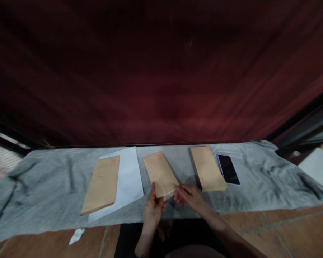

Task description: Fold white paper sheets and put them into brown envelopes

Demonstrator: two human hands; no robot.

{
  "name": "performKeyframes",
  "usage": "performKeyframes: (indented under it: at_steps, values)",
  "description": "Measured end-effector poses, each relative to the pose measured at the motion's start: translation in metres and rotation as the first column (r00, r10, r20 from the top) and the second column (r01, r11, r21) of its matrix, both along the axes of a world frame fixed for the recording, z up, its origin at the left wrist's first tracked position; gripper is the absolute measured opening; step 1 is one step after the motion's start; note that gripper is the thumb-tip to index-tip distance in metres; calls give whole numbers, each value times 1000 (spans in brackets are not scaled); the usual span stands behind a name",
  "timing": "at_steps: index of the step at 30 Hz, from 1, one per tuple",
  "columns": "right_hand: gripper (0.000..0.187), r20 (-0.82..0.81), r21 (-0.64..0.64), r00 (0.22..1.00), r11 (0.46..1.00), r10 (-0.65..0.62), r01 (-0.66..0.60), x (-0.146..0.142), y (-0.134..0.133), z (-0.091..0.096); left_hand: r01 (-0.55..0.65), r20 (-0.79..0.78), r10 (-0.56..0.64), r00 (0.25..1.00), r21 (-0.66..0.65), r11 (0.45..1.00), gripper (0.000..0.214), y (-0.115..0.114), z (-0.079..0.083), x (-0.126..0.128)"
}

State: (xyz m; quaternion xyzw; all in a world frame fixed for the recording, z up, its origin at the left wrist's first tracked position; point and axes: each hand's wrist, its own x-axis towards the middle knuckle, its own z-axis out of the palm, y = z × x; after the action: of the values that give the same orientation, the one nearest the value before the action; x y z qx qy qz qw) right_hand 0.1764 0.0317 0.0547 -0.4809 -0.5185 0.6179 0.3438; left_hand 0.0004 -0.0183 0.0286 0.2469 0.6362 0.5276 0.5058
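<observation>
A brown paper envelope (160,170) with faint red print at its far end lies tilted in front of me, its near end raised in my hands. My left hand (153,208) grips the near left edge, thumb on top and fingers underneath. A thin white strip (171,192) crosses the envelope near its close end. At the right end of that strip, my right hand (187,196) has its fingers pinched together on the envelope's corner. Whether they grip the flap or the strip itself is too small to tell.
On the grey cloth (70,179), a stack of brown envelopes (102,182) overlaps white paper (130,175) at left. Another envelope stack (208,168) and a phone (229,170) lie right. A dark red curtain (161,89) hangs behind. A white scrap (76,235) is on the tiled floor.
</observation>
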Motion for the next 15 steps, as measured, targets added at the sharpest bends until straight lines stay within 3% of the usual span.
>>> performKeyframes:
  at_steps: [2,5,8,12,15]
  values:
    - [30,149,309,989,950,-7,-40,1,10,3,32,-58,-34,998,-27,999,96,-3,2,-3]
    - [39,373,534,925,799,73,-278,-5,20,-1,88,-215,-95,972,-44,995,84,-10,3,-11]
    - [48,563,557,818,677,119,-482,-11,20,-13,99,-471,-95,877,-16,995,57,-18,6,-21]
    - [50,677,572,735,603,35,-556,-14,14,-28,92,-704,-18,710,68,993,27,-6,17,-24]
    - [48,705,597,708,569,-36,-566,-15,12,-31,373,-879,-54,474,144,917,40,31,21,-19]
